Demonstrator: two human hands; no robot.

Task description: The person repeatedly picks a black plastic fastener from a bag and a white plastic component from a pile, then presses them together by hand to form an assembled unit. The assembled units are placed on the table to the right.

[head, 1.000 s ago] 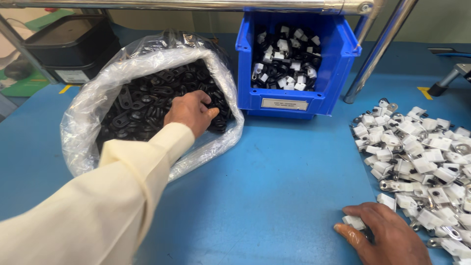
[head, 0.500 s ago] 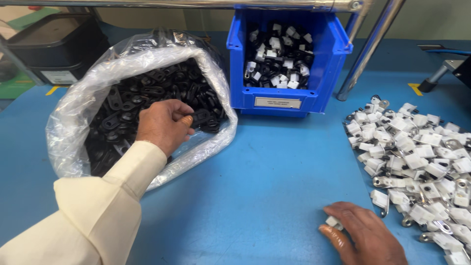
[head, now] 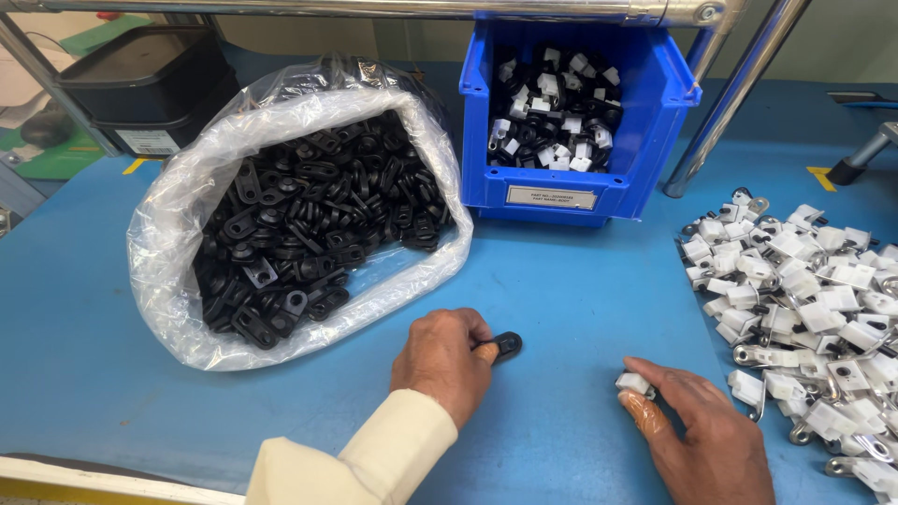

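— Since half a second ago the left hand (head: 440, 360) has left the clear plastic bag of black parts (head: 290, 224); its fingers now pinch one small black plastic tab (head: 506, 345) just above the blue table (head: 580, 299).

— And the right hand (head: 697, 435)?

— It grips a small white plastic clip (head: 634, 382) beside the white pile (head: 814, 299). Bringing both pieces together squarely seems wise. A blue bin (head: 575, 182) stands behind.

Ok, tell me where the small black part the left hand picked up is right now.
In the head view, the black part sits pinched in the left hand low over the blue table, just below the open plastic bag.
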